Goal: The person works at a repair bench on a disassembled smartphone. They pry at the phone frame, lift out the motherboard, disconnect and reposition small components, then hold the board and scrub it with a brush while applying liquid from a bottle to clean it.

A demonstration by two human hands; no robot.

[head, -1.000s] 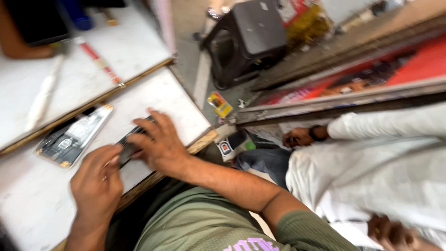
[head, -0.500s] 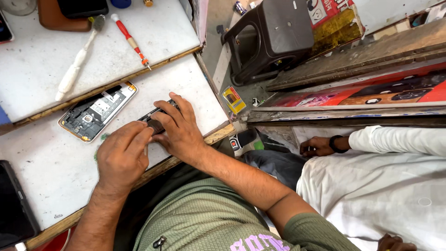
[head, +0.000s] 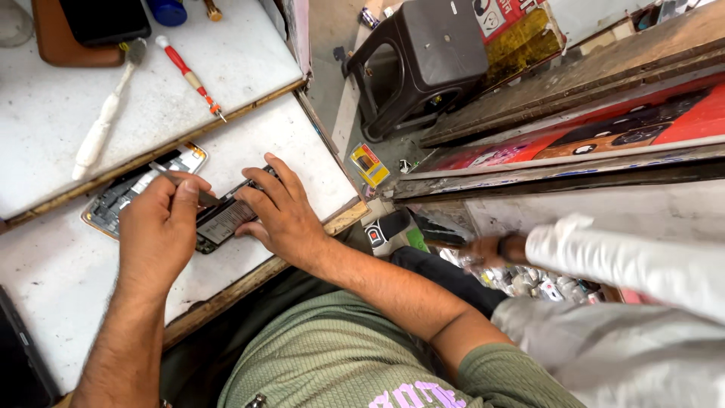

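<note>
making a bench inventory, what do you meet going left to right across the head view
white brush → left hand → red screwdriver → right hand → yellow packet → black stool → another person's white sleeve

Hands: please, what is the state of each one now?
Left hand: closed on metal tweezers.
Right hand: fingers spread, pressing the dark phone part.

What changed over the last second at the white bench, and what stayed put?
The left hand now grips a thin metal tool, pointing it at the dark phone part; earlier it was bare beside that part. The right hand keeps pressing the part down. The opened phone, white brush and red screwdriver lie as before; apparent shifts are mostly camera movement.
</note>
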